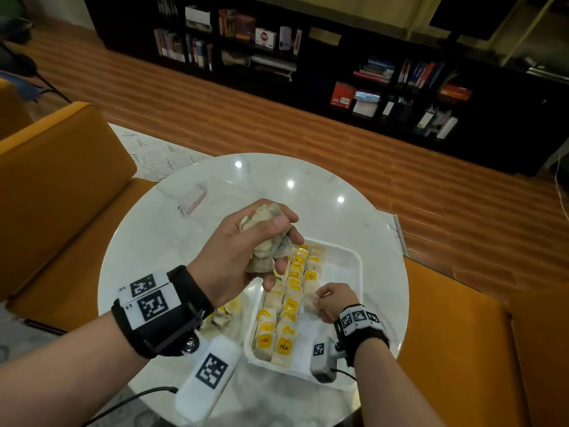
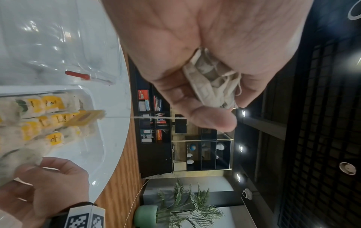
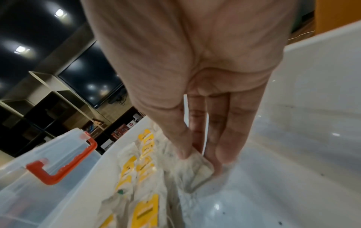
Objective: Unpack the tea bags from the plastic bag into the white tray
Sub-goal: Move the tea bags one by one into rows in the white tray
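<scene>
A: Status of the left hand (image 1: pixel 243 257)?
B: It grips a bunch of tea bags (image 1: pixel 264 238) above the white tray (image 1: pixel 354 263).
A: And the right hand (image 1: pixel 334 300)?
B: It pinches one tea bag (image 3: pixel 197 166) inside the tray (rows of tea bags (image 1: pixel 286 306) lie beside it); the plastic bag (image 1: pixel 192 200) lies apart on the table (image 1: pixel 277 177)

The left hand (image 1: pixel 246 251) was raised, fingers curled round a bunch of tea bags (image 1: pixel 267 241). The right hand (image 1: pixel 334 300) was lowered, fingertips pinching one tea bag (image 3: pixel 197 168).
</scene>
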### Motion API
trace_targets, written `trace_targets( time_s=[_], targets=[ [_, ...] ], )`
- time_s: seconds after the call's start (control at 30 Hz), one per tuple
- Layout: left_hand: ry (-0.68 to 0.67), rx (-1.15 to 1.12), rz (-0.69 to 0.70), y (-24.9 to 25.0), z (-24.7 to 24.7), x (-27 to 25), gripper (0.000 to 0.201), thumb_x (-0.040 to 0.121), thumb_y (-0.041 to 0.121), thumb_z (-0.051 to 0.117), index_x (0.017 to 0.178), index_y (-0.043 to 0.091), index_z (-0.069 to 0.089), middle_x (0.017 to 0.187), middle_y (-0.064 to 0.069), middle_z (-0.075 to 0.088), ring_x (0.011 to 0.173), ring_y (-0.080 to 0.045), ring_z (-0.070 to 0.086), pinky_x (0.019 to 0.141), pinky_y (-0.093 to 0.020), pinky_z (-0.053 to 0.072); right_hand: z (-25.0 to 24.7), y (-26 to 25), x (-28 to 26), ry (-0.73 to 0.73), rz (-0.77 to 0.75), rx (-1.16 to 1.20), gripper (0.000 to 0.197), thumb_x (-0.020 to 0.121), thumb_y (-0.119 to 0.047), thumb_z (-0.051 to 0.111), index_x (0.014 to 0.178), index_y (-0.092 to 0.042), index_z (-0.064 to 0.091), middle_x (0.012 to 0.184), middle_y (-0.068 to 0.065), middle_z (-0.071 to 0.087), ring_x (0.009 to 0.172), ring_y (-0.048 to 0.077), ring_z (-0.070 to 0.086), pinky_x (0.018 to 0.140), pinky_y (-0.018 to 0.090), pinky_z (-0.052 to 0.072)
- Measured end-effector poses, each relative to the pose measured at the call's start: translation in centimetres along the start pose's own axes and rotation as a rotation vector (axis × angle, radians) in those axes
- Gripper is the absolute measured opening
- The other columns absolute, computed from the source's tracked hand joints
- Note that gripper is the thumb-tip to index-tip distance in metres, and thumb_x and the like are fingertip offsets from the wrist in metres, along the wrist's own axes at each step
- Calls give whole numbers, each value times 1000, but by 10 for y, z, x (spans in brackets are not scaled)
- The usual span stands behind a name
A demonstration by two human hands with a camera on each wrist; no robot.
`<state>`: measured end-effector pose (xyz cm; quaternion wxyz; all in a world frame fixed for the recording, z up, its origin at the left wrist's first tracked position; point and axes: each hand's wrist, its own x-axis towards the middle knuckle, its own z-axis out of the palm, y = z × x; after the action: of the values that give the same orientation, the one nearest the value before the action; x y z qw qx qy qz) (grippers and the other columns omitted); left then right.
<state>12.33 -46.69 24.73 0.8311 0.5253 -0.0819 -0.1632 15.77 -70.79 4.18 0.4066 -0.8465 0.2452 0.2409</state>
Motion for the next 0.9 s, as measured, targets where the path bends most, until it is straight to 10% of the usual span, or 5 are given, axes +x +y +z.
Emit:
trace_targets(
  time_s=[0.37, 0.63, 0.77, 0.9],
  targets=[
    [57, 19, -35, -9, -9, -17, 12, 91, 23, 61, 98, 16, 68, 90, -14, 67, 52, -23, 56, 40, -24, 44, 10, 0, 1, 135, 43, 22, 16, 82, -21, 83, 81, -18, 67, 61, 0, 73, 66, 22, 76, 76, 44, 64],
    [103, -2, -65, -18, -11, -26, 23, 89, 22, 62, 107, 6, 64, 91, -17, 66, 52, -24, 56, 38, -24, 43, 1, -6, -13, 105, 26, -263, 30, 87, -45, 72, 94, -19, 59, 93, 4, 73, 90, 26, 69, 77, 33, 53],
    [86, -26, -72, -20, -6, -26, 22, 88, 22, 60, 105, 9, 65, 91, -15, 67, 52, -24, 56, 38, -24, 43, -6, -27, -50, 93, -180, -104, 15, 84, -25, 66, 96, -30, 58, 102, -4, 69, 94, 22, 69, 82, 34, 56],
    [58, -48, -52, -22, 1, -23, 17, 89, 20, 56, 100, 14, 67, 93, -16, 67, 54, -24, 57, 38, -24, 43, -9, -48, -111, -278, -462, 322, 55, 70, -5, 65, 119, -29, 60, 127, -7, 60, 105, 21, 66, 72, 34, 59]
  ],
)
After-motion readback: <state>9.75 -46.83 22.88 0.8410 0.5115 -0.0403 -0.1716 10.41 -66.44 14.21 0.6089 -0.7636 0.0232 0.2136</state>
